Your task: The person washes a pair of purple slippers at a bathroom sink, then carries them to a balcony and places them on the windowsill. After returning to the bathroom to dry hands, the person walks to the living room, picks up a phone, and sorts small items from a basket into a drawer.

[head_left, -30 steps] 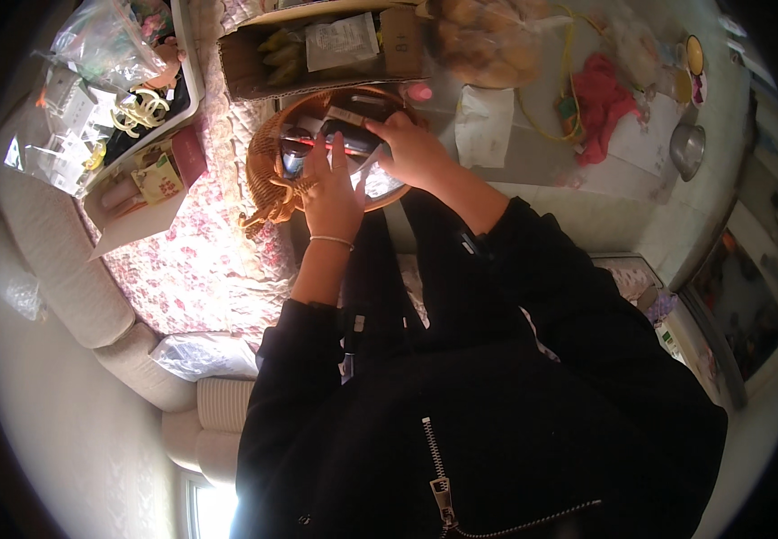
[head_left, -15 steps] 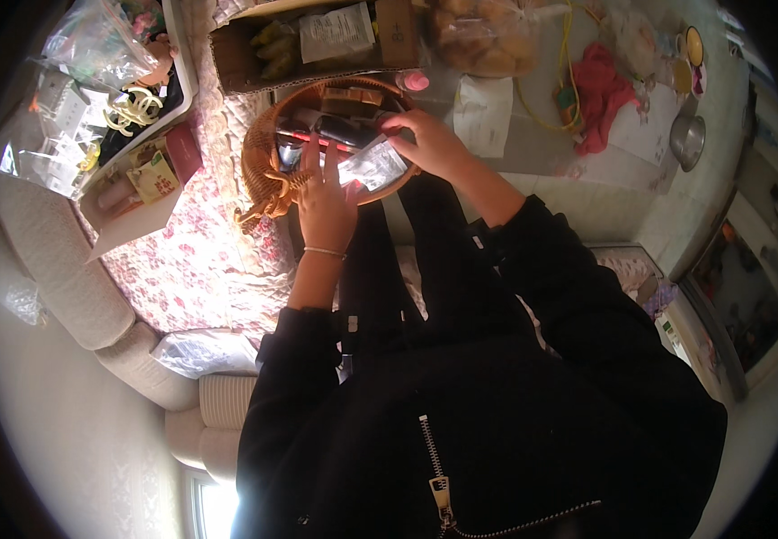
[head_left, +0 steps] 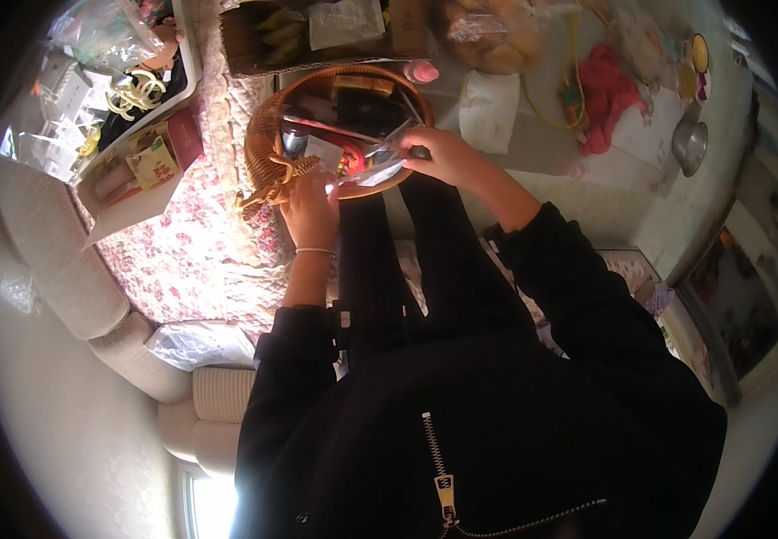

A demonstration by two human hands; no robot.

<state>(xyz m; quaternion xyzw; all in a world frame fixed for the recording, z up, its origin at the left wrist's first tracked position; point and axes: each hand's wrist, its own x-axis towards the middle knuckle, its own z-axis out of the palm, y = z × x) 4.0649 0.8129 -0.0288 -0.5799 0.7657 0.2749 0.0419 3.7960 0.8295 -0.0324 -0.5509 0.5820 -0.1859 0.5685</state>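
Observation:
A brown wicker basket (head_left: 261, 135) rests in front of my legs. Over its near side stretches a shiny clear plastic packet (head_left: 378, 172), tilted, its contents hard to make out. My right hand (head_left: 450, 160) pinches the packet's right end, and a small dark round thing (head_left: 419, 153) shows at its fingertips. At the near left rim, my left hand (head_left: 311, 211) is closed on the packet's other end, its fingertips partly hidden by the basket's woven knot. Inside the basket lie a black case (head_left: 366, 115), a red item (head_left: 351, 160) and other small things.
Beyond the basket stands a cardboard box (head_left: 416, 29), with a pink-capped bottle (head_left: 421, 72) beside it. White paper (head_left: 488, 112), a red cloth (head_left: 606, 94) and a metal bowl (head_left: 690, 146) lie rightward. An open carton (head_left: 142, 211) sits left on the floral cover (head_left: 200, 260).
Both hands have drawn back toward me, the left one down to the near rim. The packet has been lifted and tilted between them, uncovering more of the basket's contents.

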